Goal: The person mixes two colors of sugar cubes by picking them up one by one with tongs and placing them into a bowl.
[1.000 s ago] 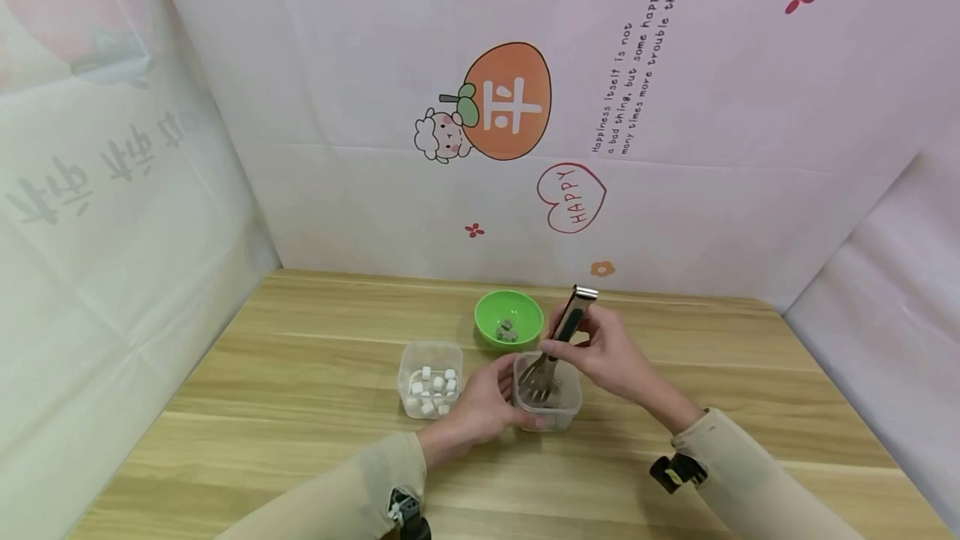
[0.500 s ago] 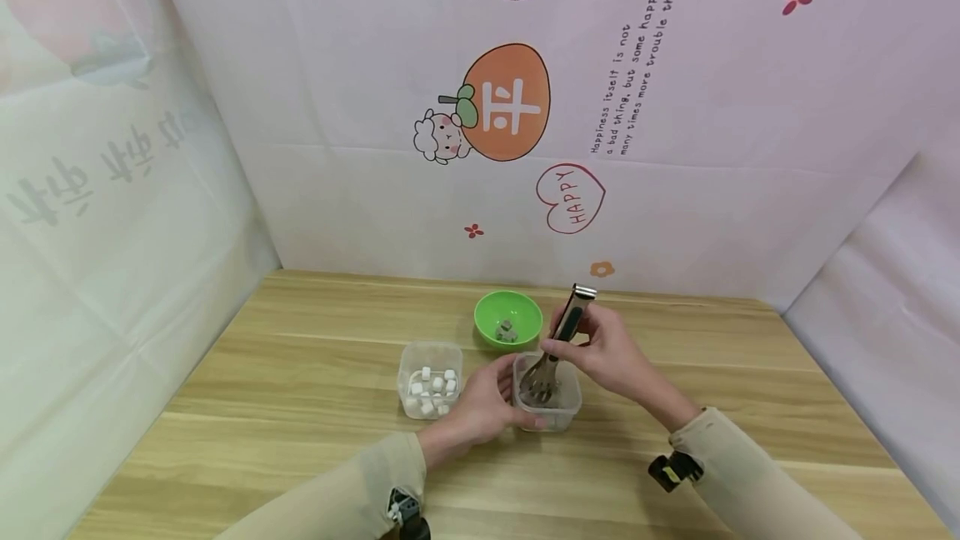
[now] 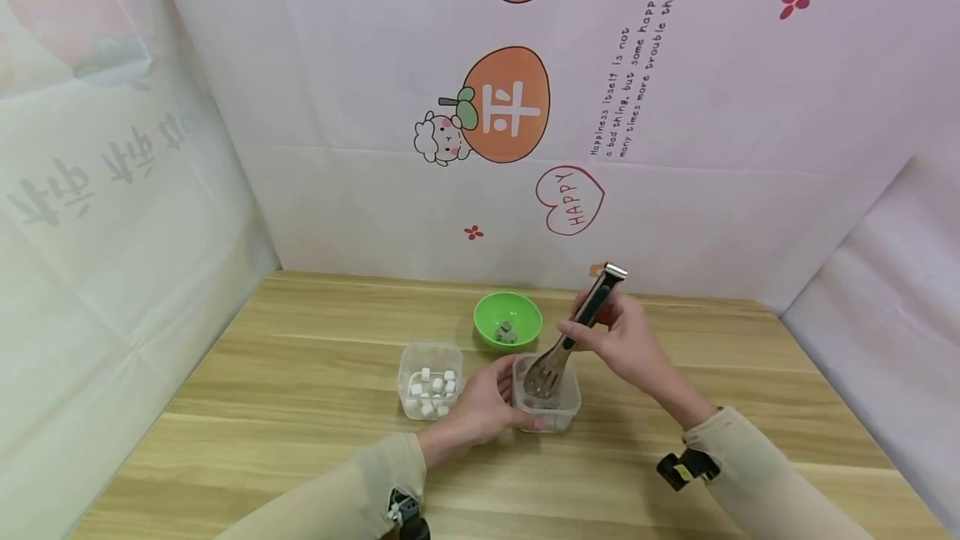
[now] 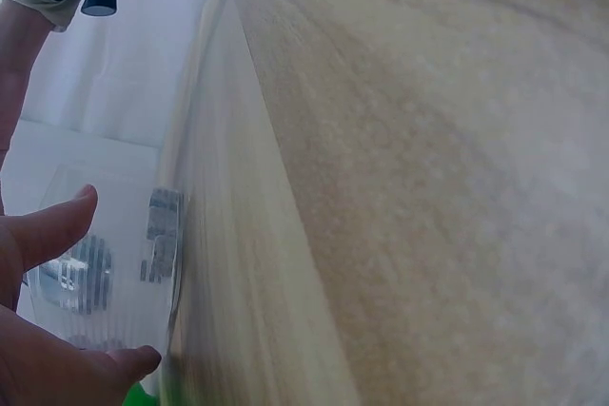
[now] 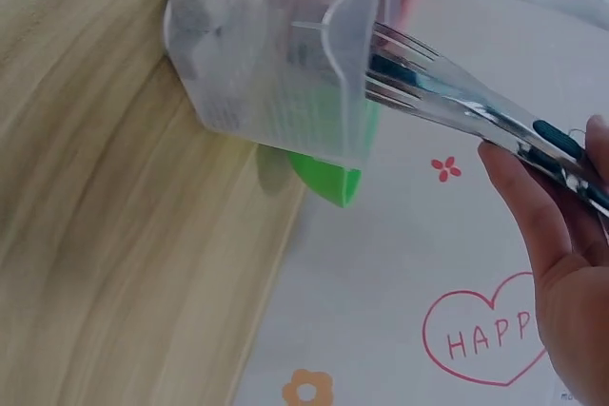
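My right hand [image 3: 626, 340] pinches a pair of metal tongs [image 3: 594, 300] with dark grip panels, held at a slant. Their slotted heads [image 3: 546, 375] dip into a clear plastic container [image 3: 568, 397]; whether anything sits between them I cannot tell. Around the near left side of this container, my left hand [image 3: 483, 402] grips it with thumb and fingers apart. Greyish cubes [image 4: 162, 235] show through its wall in the left wrist view. Behind it stands a green bowl [image 3: 491, 304] with several grey cubes [image 3: 507, 332] inside.
To the left of my left hand, a second clear container [image 3: 408, 361] holds several white cubes [image 3: 437, 385]. The wooden table [image 3: 315, 357] meets a printed cloth wall [image 3: 360, 215] at the back, with cloth on both sides.
The tongs have risen slightly and shifted right, leaning over more, and their heads look closer together than at first. My left hand and both containers stay put.
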The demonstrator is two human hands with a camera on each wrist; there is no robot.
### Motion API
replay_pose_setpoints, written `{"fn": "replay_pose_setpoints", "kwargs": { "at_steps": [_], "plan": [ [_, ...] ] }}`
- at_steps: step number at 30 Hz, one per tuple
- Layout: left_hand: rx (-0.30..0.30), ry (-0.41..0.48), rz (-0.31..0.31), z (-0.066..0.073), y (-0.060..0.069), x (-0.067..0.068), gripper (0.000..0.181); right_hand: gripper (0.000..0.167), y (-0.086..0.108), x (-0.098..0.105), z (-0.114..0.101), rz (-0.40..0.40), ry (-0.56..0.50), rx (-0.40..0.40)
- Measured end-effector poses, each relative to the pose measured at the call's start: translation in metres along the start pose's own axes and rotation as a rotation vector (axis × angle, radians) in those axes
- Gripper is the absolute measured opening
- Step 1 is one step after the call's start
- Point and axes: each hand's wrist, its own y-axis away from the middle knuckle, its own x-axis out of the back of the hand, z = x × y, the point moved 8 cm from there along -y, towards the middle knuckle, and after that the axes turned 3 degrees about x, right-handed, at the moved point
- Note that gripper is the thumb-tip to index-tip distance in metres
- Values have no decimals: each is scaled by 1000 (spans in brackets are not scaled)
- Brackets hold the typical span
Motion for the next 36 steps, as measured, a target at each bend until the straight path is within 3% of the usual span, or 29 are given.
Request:
{"fn": "replay_pose_setpoints", "kwargs": {
  "at_steps": [13, 23, 36],
  "plan": [
    [-20, 36, -3, -1, -1, -1, 101, 24, -4, 25, -3, 178, -83, -142],
    [13, -24, 7, -4, -2, 1, 105, 32, -14, 38, 6, 325, -95, -264],
    [7, 16, 13, -2, -1, 0, 105, 25, -38, 32, 32, 474, -157, -315]
  ]
}}
